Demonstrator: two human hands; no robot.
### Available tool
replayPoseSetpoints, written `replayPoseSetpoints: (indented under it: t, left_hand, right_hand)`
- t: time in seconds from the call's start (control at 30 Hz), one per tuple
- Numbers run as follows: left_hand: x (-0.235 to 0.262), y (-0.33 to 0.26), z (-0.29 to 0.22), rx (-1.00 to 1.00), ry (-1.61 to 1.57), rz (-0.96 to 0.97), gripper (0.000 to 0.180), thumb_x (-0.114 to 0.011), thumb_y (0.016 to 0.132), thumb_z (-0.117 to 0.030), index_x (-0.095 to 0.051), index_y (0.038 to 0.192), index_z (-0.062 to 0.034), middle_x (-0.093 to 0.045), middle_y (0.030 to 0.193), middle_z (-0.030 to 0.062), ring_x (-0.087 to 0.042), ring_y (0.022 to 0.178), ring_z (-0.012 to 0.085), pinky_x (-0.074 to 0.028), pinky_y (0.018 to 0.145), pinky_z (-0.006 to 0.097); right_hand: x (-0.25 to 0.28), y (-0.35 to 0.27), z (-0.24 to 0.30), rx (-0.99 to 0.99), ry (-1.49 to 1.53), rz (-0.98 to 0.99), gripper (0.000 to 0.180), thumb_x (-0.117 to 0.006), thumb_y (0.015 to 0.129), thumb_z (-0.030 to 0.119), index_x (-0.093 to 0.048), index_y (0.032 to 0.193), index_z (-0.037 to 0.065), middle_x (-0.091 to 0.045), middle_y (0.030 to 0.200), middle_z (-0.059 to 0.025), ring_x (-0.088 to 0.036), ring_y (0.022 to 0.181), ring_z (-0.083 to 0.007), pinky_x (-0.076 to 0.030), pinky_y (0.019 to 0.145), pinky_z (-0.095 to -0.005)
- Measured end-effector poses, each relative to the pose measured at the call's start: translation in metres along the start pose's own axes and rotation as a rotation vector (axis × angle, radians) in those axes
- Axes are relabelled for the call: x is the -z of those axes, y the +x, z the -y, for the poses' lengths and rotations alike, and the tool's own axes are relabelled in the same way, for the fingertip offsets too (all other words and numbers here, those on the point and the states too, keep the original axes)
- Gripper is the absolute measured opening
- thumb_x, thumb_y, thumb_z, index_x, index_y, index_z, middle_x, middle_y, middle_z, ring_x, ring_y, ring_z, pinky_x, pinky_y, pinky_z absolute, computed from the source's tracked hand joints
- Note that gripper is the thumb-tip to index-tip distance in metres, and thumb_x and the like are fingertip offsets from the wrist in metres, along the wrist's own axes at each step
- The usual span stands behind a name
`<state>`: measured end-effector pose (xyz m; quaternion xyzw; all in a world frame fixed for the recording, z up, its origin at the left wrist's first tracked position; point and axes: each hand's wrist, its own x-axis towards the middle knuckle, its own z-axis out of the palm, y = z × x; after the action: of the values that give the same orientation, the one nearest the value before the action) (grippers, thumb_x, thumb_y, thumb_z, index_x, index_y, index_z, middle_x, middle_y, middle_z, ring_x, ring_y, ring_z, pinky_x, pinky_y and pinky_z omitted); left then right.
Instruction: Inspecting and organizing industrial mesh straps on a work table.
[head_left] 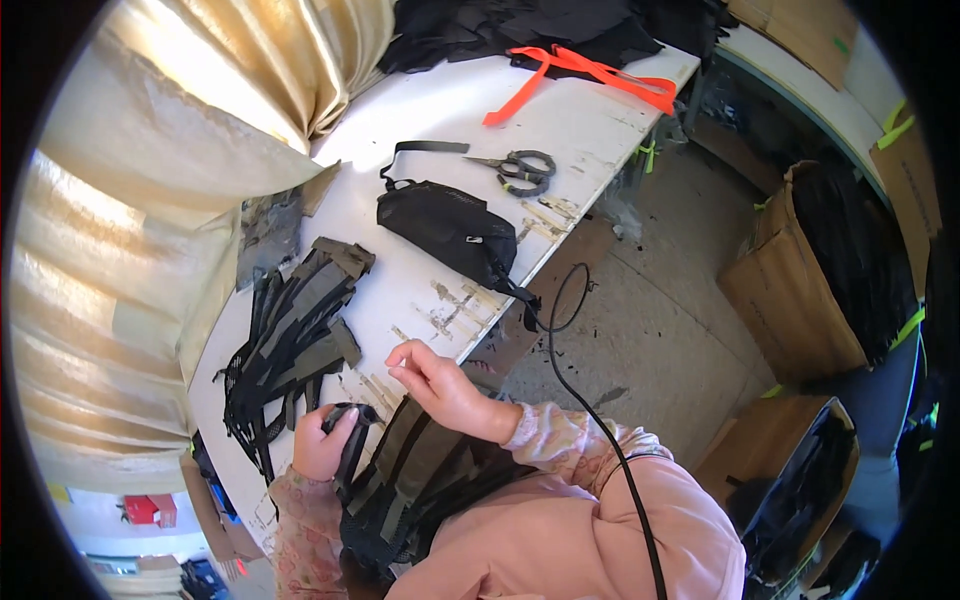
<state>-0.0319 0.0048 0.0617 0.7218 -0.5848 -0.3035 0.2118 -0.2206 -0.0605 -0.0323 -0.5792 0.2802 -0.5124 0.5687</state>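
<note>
My left hand (319, 446) is closed around a black strap end (352, 425), at the near edge of the white table. Just to its right, my right hand (440, 392) is raised with its fingers curled and the thumb near the fingertips. Anything pinched there is too small to make out. Below both hands, a bundle of grey and black straps with mesh (405, 480) lies across my lap. A stack of similar grey-and-black strap pieces (300, 315) rests on the table beyond my left hand. Farther off lies a black zippered pouch (445, 230) with a strap.
Scissors (525, 172) with wrapped handles lie past the pouch. Orange strips (580, 75) and piled black fabric (520, 30) cover the table's far end. A black cable (590, 405) hangs beside my right arm. Cardboard boxes (790, 290) of dark material stand on the right; gold curtains (110, 330) hang left.
</note>
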Motion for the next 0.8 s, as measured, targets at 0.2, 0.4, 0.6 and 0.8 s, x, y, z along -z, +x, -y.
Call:
replayPoseSetpoints:
  t: [0.2, 0.4, 0.6, 0.8]
  left_hand:
    - [-0.003, -0.001, 0.014, 0.039, -0.24, 0.071, 0.021, -0.061, 0.087, -0.017, -0.068, 0.088, 0.0032, -0.065, 0.073, 0.0025, -0.057, 0.068, 0.008, -0.046, 0.064, 0.025]
    - [0.007, 0.009, 0.044, 0.1, -0.486, 0.018, 0.033, -0.064, 0.087, -0.032, -0.069, 0.088, -0.0002, -0.064, 0.071, 0.0006, -0.056, 0.062, 0.0074, -0.045, 0.059, 0.023]
    - [-0.005, 0.01, 0.037, -0.036, -0.454, 0.05, 0.031, -0.06, 0.09, -0.028, -0.067, 0.092, 0.0028, -0.065, 0.078, 0.0011, -0.053, 0.071, 0.0074, -0.045, 0.067, 0.025]
    - [-0.005, 0.001, 0.034, 0.009, -0.609, 0.138, 0.03, -0.062, 0.09, -0.027, -0.067, 0.091, 0.0025, -0.065, 0.077, 0.0012, -0.053, 0.071, 0.0063, -0.045, 0.067, 0.024]
  right_hand:
    - [-0.028, -0.005, -0.011, 0.077, -0.03, 0.297, 0.017, -0.064, 0.087, 0.016, -0.058, 0.097, 0.003, -0.057, 0.075, -0.004, -0.052, 0.069, -0.0098, -0.046, 0.064, -0.0269]
    - [0.012, 0.025, -0.01, -0.331, 0.172, 0.174, 0.013, -0.059, 0.09, 0.013, -0.057, 0.099, 0.003, -0.055, 0.083, 0.0015, -0.051, 0.074, -0.0066, -0.045, 0.068, -0.0224]
    - [-0.037, 0.005, -0.001, -0.237, 0.147, 0.358, 0.024, -0.064, 0.088, 0.014, -0.055, 0.107, 0.003, -0.056, 0.08, 0.0019, -0.05, 0.072, -0.0035, -0.042, 0.064, -0.0177]
    - [-0.031, 0.013, -0.005, -0.479, 0.351, 0.348, 0.013, -0.06, 0.088, 0.006, -0.06, 0.1, 0.003, -0.061, 0.08, 0.0003, -0.054, 0.068, -0.0046, -0.043, 0.061, -0.0183]
